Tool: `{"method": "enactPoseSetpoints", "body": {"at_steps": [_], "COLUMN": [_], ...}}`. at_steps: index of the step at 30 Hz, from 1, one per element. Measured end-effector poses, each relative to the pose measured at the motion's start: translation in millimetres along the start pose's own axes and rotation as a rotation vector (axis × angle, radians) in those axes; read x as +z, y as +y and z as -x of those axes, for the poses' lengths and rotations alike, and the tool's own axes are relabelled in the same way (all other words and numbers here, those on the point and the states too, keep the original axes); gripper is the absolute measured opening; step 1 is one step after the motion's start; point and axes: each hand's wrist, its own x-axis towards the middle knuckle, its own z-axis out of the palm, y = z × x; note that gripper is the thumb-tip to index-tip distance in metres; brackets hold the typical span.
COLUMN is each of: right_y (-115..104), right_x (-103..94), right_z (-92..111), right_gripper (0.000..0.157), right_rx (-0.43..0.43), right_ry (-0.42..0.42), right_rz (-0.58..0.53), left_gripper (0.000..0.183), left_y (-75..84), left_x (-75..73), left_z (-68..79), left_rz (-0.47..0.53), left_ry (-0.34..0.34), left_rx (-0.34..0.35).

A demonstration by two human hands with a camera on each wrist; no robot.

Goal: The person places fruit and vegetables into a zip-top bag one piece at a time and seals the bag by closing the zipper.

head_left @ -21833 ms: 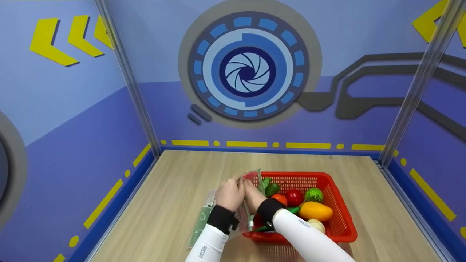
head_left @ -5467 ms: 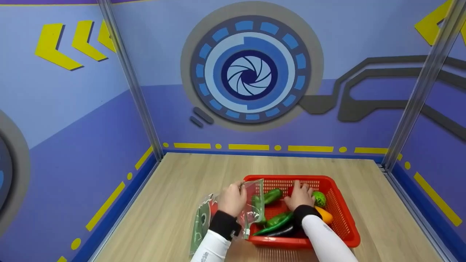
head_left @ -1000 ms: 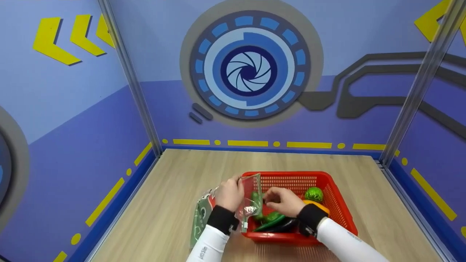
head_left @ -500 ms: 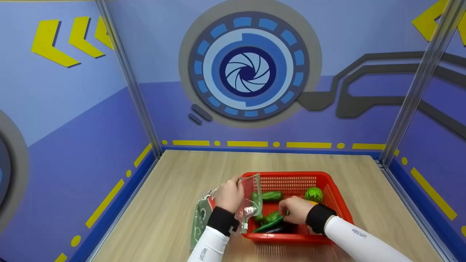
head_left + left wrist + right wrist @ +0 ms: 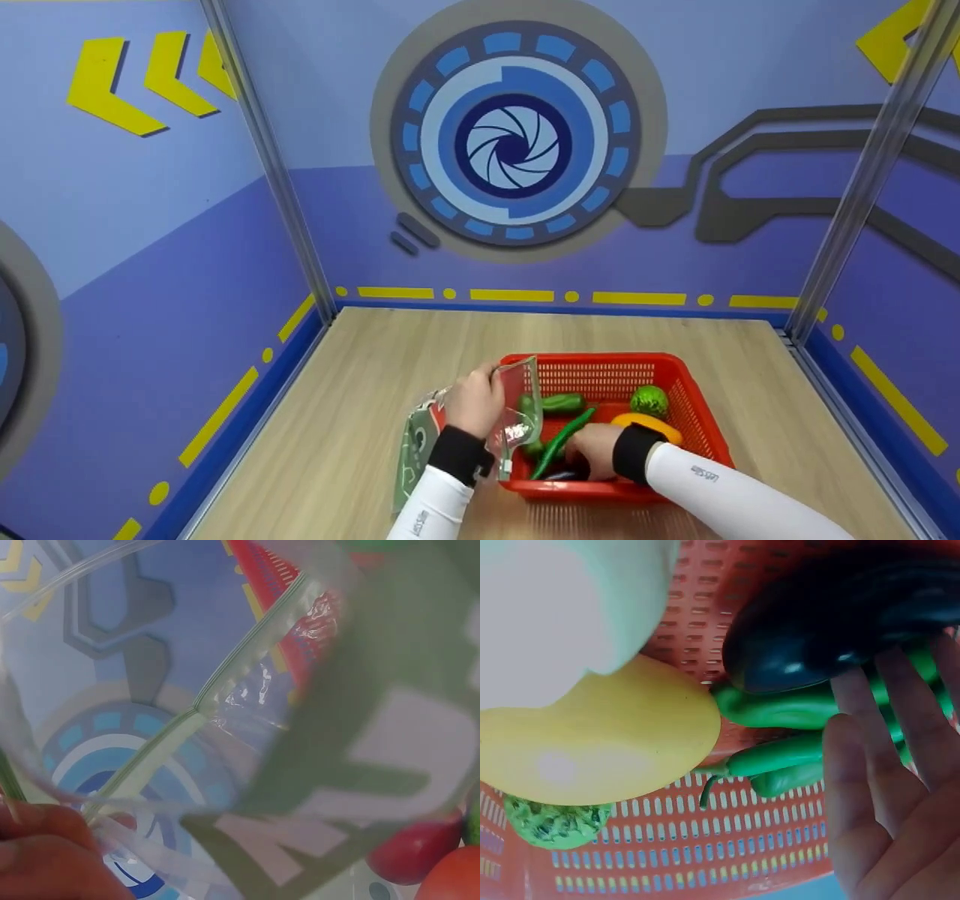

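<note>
My left hand (image 5: 474, 401) grips the top edge of a clear zip bag (image 5: 519, 420) with a green printed panel, its mouth held apart at the basket's left side. In the left wrist view, a red tomato-like vegetable (image 5: 420, 849) and an orange one (image 5: 454, 879) show below the panel. My right hand (image 5: 594, 450) is down in the red basket (image 5: 619, 491). Its fingers reach to the underside of a glossy dark eggplant (image 5: 802, 634), thumb apart from it. A long green chili pepper (image 5: 559, 448) leans beside that hand; other green peppers (image 5: 784, 709) lie under the fingers.
Inside the basket are a cucumber-like green vegetable (image 5: 562, 405), a smooth yellow fruit (image 5: 651, 427) and a bumpy green ball (image 5: 649, 401). A large pale vegetable (image 5: 562, 615) shows in the right wrist view. Panel walls enclose the wooden table (image 5: 405, 337).
My right hand has moved from the bag's mouth down toward the basket's front, and the chili pepper has swung more upright. Red and orange vegetables seen earliest have left the basket. My left hand stays put.
</note>
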Motion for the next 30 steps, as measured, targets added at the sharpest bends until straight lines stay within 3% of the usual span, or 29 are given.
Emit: {"method": "enactPoseSetpoints", "body": {"at_steps": [3,8,12,23,30], "right_y": [3,8,11,25,22], "right_x": [3.1,0.6,-3.0,-15.3,-30.9], "right_z": [0,7,12,16,14], "right_gripper": [0.015,0.018,0.022,0.041,0.046], "right_rx": [0.032,0.221,0.300,0.275,0.235], "right_ry": [-0.022,-0.089,-0.082,0.092,0.197], "right_rz": [-0.007,-0.118,-0.131,-0.160,-0.274], "left_gripper": [0.017,0.019,0.018,0.016,0.018], "left_y": [0.7,2.6,2.6,1.7,0.5], "left_x": [-0.3,-1.0,-1.2,-1.7,-1.5], "left_z": [0.0,-0.4,-0.8,-0.1,-0.7], "left_rz": [0.009,0.015,0.004,0.012,0.021], "left_ry": [-0.014,-0.034,-0.031,-0.035,-0.043], "left_rx": [-0.012,-0.017,-0.022,-0.036,-0.032]}}
